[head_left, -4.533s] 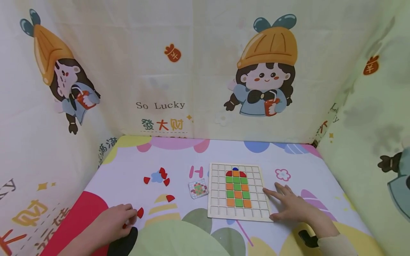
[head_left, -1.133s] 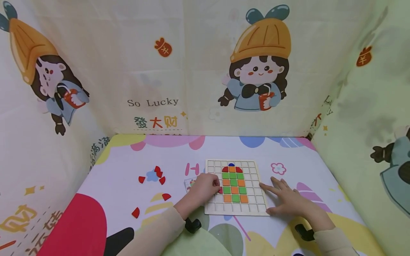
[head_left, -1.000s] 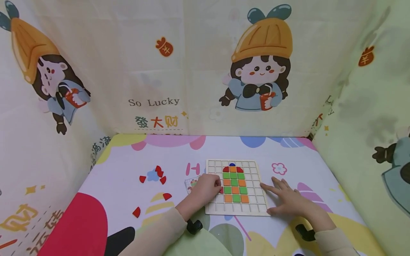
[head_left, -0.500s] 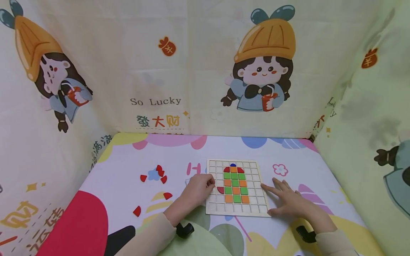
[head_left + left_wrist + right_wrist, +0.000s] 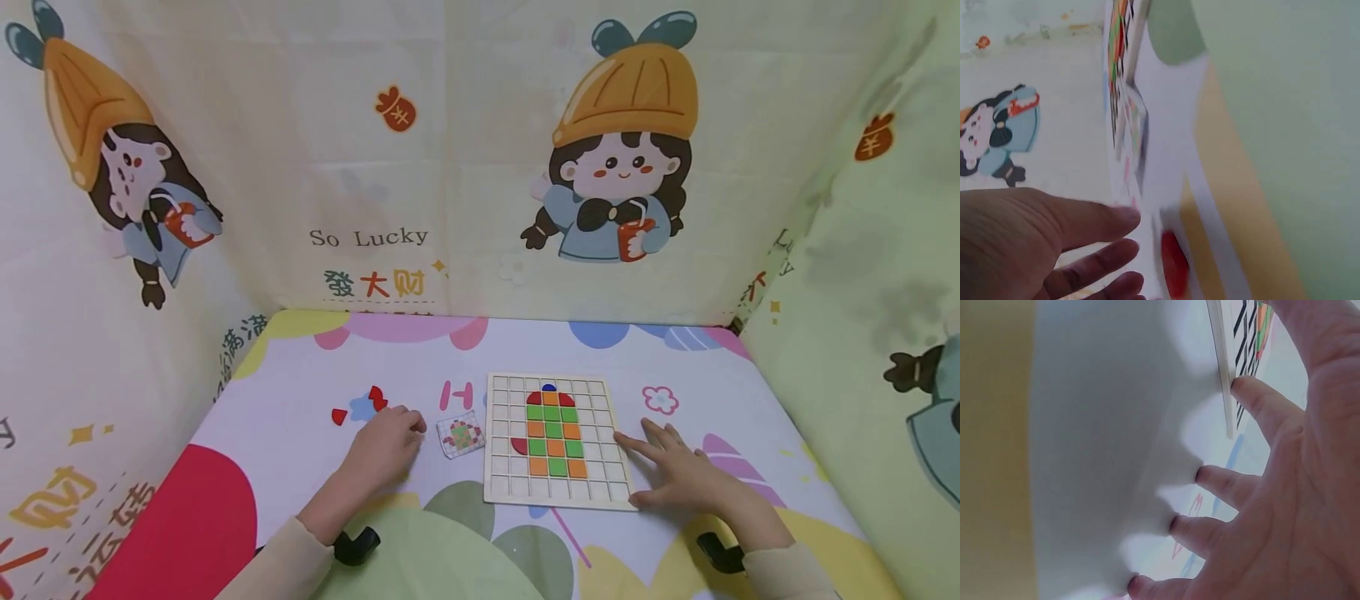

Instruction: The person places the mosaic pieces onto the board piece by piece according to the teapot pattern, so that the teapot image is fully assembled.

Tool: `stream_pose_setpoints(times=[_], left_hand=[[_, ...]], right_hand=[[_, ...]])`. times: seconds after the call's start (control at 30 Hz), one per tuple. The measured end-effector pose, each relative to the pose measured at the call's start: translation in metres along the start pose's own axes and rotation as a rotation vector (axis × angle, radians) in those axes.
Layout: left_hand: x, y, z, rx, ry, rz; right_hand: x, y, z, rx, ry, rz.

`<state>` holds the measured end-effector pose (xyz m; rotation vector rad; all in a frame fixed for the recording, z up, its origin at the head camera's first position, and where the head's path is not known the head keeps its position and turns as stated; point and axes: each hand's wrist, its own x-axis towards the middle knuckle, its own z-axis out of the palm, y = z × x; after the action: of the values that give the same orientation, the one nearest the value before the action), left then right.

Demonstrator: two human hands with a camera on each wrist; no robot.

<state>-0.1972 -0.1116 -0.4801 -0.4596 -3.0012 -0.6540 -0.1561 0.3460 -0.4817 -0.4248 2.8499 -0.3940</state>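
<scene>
My left hand (image 5: 382, 448) hovers over the table left of a small pattern card (image 5: 461, 434), its fingers loosely bent and holding nothing. Just past its fingertips in the left wrist view lies a red quarter-round piece (image 5: 1175, 265). My right hand (image 5: 678, 475) is spread, with its index finger and thumb touching the right edge of a wooden grid board (image 5: 603, 487). Orange tiles (image 5: 538, 467) and green tiles (image 5: 557, 467) form a column on the board, topped by red pieces and a blue piece (image 5: 549, 388). One red quarter-round piece (image 5: 520, 446) sits at the column's left side.
Loose red pieces (image 5: 377, 398) lie left of the card, with another red piece (image 5: 339, 416) farther left; my left hand and forearm cover part of that area. A printed cloth wall (image 5: 480, 283) stands behind the table.
My left hand carried a red piece from the table to the board and let go of it beside the column. It then moved back left, uncovering the card. My right hand stayed at the board's edge.
</scene>
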Motion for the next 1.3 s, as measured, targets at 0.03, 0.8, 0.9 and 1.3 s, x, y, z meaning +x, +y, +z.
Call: stream_pose_setpoints(times=[0.03,0.8,0.9,1.3], left_hand=[[-0.004,-0.005,-0.001,0.014,-0.008,-0.001],[-0.031,-0.025,-0.013,-0.059,-0.099,-0.098],[-0.023,-0.024,-0.013,-0.106,-0.087,-0.069],[0.012,-0.01,-0.017,-0.413,-0.168,-0.086]], right_hand=[[0.0,0.0,0.0,0.0,0.002,-0.003],[-0.001,0.0,-0.001,0.021,-0.003,-0.008],[-0.002,-0.001,-0.002,0.023,-0.004,-0.003],[-0.002,-0.001,-0.002,0.021,-0.014,0.013]])
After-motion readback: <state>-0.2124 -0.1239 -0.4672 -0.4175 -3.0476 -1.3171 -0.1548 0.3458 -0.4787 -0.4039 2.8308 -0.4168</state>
